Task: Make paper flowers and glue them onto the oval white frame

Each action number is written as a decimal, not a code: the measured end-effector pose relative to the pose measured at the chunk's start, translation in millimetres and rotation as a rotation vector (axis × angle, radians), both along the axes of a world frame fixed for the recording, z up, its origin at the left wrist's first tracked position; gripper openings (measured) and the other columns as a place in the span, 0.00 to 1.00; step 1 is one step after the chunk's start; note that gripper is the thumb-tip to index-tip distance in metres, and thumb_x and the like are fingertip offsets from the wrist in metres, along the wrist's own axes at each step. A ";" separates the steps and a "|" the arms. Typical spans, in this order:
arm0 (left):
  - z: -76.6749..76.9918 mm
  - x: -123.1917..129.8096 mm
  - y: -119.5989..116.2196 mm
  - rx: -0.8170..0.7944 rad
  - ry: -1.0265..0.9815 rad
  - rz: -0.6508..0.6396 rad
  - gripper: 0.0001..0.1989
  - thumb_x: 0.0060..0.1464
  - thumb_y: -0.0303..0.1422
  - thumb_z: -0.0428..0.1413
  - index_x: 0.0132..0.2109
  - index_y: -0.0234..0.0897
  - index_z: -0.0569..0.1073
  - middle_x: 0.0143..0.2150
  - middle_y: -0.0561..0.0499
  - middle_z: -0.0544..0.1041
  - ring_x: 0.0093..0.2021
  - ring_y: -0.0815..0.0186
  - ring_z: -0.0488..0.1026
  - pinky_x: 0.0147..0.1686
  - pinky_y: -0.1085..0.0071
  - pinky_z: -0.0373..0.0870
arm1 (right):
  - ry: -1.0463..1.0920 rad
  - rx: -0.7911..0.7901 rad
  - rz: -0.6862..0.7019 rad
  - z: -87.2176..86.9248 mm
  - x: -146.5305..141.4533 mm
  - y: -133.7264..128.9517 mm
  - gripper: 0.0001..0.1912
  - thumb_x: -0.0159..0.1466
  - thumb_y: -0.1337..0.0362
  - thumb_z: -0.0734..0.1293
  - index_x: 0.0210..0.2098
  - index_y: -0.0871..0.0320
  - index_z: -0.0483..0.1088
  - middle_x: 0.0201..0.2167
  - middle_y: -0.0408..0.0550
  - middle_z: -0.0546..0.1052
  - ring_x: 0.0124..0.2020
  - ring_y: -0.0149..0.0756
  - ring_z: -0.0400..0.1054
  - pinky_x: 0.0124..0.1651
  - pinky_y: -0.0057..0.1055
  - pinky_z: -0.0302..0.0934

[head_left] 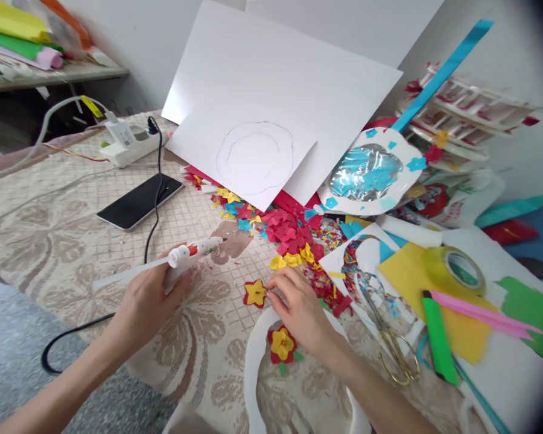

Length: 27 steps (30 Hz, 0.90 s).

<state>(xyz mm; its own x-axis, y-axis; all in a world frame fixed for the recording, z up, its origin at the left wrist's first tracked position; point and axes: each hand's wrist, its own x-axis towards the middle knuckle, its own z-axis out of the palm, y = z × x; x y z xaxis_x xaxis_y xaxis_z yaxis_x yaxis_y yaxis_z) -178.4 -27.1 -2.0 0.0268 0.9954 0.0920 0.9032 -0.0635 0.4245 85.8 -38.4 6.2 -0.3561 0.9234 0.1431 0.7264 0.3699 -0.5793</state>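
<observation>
My left hand (151,295) is wrapped round a white hot glue gun (194,250), its nozzle pointing right and a glue stick (129,274) sticking out behind. With thumb and forefinger together, my right hand (298,304) pinches the edge of a red and yellow paper flower (255,293) just above the tablecloth. Below that hand lies a white paper ring (252,361) with a wavy outline, partly covered by my right forearm. Another red and yellow flower (282,345) with green leaves sits on the ring's inner edge.
Cut paper flowers (294,232) and shreds are heaped beyond my right hand. Scissors (396,349), yellow tape (461,268) and a green marker (440,340) lie at the right. A black phone (140,202) and a power strip (136,144) stand left, their cables crossing the cloth. White sheets (271,90) lean behind.
</observation>
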 end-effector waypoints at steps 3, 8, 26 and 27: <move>1.1 -2.5 -4.2 -0.033 -0.022 0.012 0.15 0.56 0.41 0.48 0.44 0.32 0.66 0.37 0.43 0.75 0.32 0.60 0.72 0.33 0.68 0.66 | 0.008 0.009 0.002 1.5 0.5 -0.2 0.09 0.60 0.77 0.61 0.33 0.56 0.65 0.36 0.48 0.68 0.42 0.40 0.63 0.45 0.38 0.61; -1.1 -8.0 -28.4 0.120 -0.044 0.055 0.26 0.56 0.40 0.48 0.60 0.38 0.56 0.59 0.38 0.64 0.55 0.48 0.65 0.51 0.53 0.64 | 0.011 0.030 -0.010 4.5 6.8 -3.8 0.08 0.61 0.75 0.61 0.33 0.56 0.66 0.35 0.48 0.68 0.41 0.39 0.63 0.45 0.38 0.62; -2.1 71.1 -10.6 -0.002 -0.201 -0.381 0.11 0.58 0.33 0.47 0.47 0.38 0.67 0.44 0.43 0.71 0.43 0.57 0.72 0.42 0.60 0.70 | -0.157 0.018 0.028 2.3 2.8 -8.8 0.08 0.60 0.75 0.63 0.34 0.57 0.68 0.34 0.48 0.69 0.40 0.41 0.64 0.42 0.38 0.63; 0.3 74.0 -7.4 -0.024 -0.178 -0.394 0.11 0.58 0.33 0.47 0.46 0.37 0.68 0.44 0.43 0.71 0.42 0.56 0.72 0.41 0.60 0.70 | -0.162 0.020 0.037 2.2 2.7 -9.7 0.08 0.60 0.75 0.62 0.33 0.57 0.69 0.34 0.48 0.68 0.40 0.41 0.63 0.42 0.38 0.63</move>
